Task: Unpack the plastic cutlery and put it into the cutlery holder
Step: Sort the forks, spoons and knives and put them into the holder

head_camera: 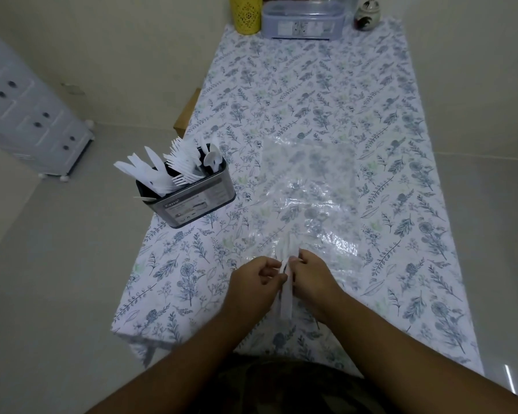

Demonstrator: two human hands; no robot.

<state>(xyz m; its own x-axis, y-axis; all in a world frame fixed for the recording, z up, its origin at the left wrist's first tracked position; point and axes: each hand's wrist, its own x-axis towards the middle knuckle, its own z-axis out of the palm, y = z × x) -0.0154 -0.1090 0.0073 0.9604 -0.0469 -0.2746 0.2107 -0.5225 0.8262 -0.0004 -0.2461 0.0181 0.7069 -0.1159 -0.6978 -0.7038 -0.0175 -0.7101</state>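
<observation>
Hands first: we find the left hand [253,277] and the right hand [307,273] together at the near edge of the surface [401,121], both with fingers curled and pinching a white plastic cutlery piece in its thin clear wrapper [286,289]. We cannot tell whether it is fork, knife or spoon; it is blurred. Its long axis runs roughly straight away from the person, one end near the body, the other pointing up the floral-print tablecloth.

Beyond the hands, we note a flat clear plastic bag [310,186] lying on the cloth, apparently emptied.

Farther out, to the left and ahead, the dark rectangular metal cutlery holder [196,197] stands at the left edge, already carrying white forks, knives and spoons. We judge the left hand the nearer one to it, so the coming transfer goes forward and leftward, once the wrapper is off.

At the far end we record a yellow perforated cylinder [245,14], a clear lidded plastic box [302,20] and a small ceramic jar [367,14].
</observation>
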